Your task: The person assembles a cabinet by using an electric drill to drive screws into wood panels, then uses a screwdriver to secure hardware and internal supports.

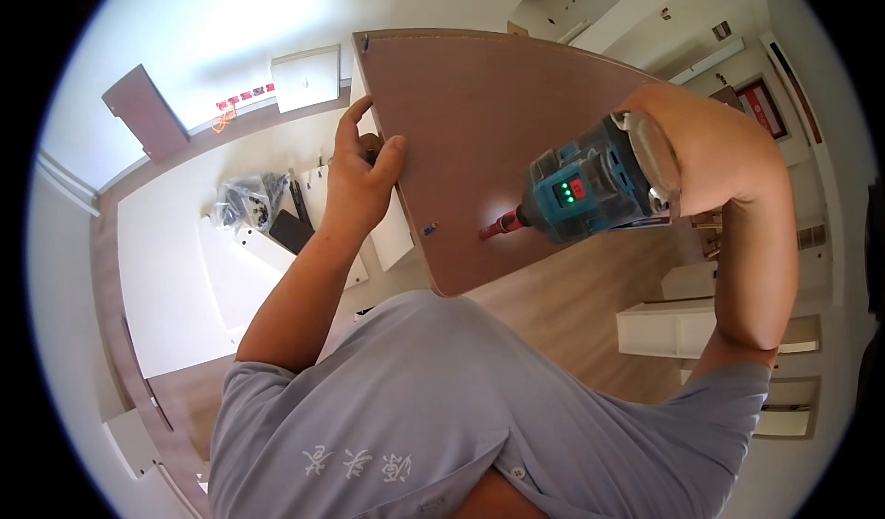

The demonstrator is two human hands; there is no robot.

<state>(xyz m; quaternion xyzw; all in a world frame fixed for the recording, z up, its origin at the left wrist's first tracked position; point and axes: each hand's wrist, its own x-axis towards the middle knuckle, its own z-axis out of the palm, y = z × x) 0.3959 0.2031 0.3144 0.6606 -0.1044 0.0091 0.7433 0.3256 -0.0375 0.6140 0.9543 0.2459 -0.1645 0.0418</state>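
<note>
A large brown panel [479,104] with a pale edge stands tilted in front of me. My left hand [361,173] grips its left edge, with the thumb and index finger curled at the rim. My right hand [659,109] holds a blue and black cordless driver [576,187], whose body hides most of the fingers. Green lights glow on the driver. Its red bit holder [501,226] points at the panel's lower part; whether the tip touches cannot be told. A small blue fitting [430,230] sits near the left edge, and another blue fitting [366,44] at the top left corner.
Left of me lies a large white board [166,270] with a plastic bag of hardware [247,204] and a dark flat object [291,230] on it. A brown board [146,113] and a white panel [307,78] lean at the wall. A white cabinet [659,330] stands right.
</note>
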